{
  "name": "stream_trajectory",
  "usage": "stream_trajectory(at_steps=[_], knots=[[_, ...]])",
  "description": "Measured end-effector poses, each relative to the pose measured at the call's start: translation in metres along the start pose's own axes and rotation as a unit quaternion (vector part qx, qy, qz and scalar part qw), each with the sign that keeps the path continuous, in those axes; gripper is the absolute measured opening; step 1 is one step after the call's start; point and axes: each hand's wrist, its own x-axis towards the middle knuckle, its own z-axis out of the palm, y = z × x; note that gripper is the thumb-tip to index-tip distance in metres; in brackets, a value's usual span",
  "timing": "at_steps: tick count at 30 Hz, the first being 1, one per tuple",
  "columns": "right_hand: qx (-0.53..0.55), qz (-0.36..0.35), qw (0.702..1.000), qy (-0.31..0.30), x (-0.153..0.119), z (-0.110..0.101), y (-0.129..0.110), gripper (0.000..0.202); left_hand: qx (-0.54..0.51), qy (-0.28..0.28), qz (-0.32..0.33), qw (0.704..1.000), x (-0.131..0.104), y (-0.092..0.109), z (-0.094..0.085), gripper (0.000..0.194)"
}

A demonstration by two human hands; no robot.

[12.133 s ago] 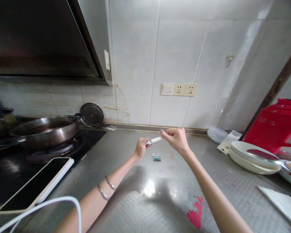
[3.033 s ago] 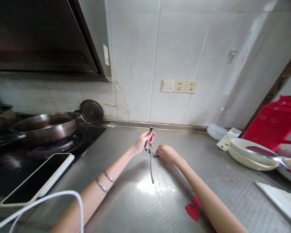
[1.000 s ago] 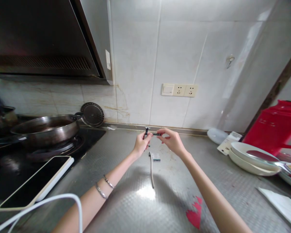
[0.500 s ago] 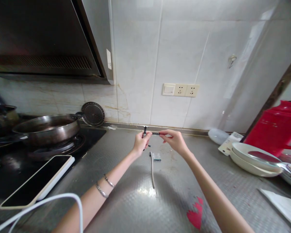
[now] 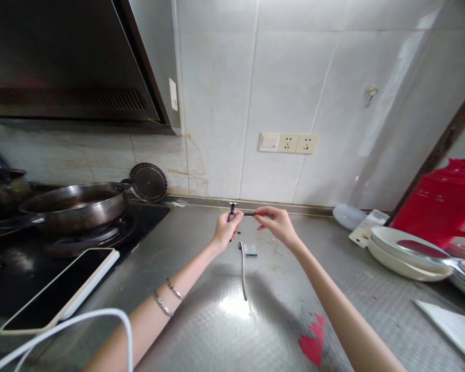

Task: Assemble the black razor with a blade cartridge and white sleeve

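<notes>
Near the back edge of the metal counter (image 5: 201, 310), my left hand (image 5: 225, 227) pinches a small dark piece (image 5: 232, 209) with a light top. A thin black strip (image 5: 249, 214) spans the gap between both hands. Its right end is pinched by the thumb and forefinger of my right hand (image 5: 277, 223). Whether the strip is joined to the dark piece is hidden by my left fingers. Below the hands lie a small clear packet (image 5: 250, 250) and a grey tube (image 5: 244, 276), side by side on the counter.
At left are a pan (image 5: 77, 204) on the stove and a phone (image 5: 58, 292) with a white cable (image 5: 101, 312). White dishes (image 5: 406, 261) and a red jug (image 5: 437, 204) stand at right. A socket panel (image 5: 289, 143) is on the wall.
The black strip has turned slightly between my fingers, and my right hand has shifted a little. My left hand keeps its place and its pinch.
</notes>
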Motion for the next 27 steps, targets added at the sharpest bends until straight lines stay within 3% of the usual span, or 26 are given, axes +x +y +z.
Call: stream_trajectory(at_steps=[6,10,18,27], knots=[[0.043,0.035,0.998,0.038,0.002,-0.002,-0.004,0.035,-0.047,-0.045,0.034,0.997,0.001,0.001,-0.006,0.040],[0.058,0.041,0.996,0.055,0.003,-0.004,-0.003,0.034,0.007,-0.086,0.071,0.994,-0.004,-0.003,-0.006,0.036],[0.059,0.039,0.996,0.055,0.003,-0.003,-0.003,0.033,0.081,-0.088,0.133,0.984,-0.017,-0.011,0.004,0.025],[0.049,0.015,0.999,0.014,0.000,0.002,-0.005,0.030,0.082,-0.087,0.095,0.988,-0.031,-0.030,0.018,0.027]])
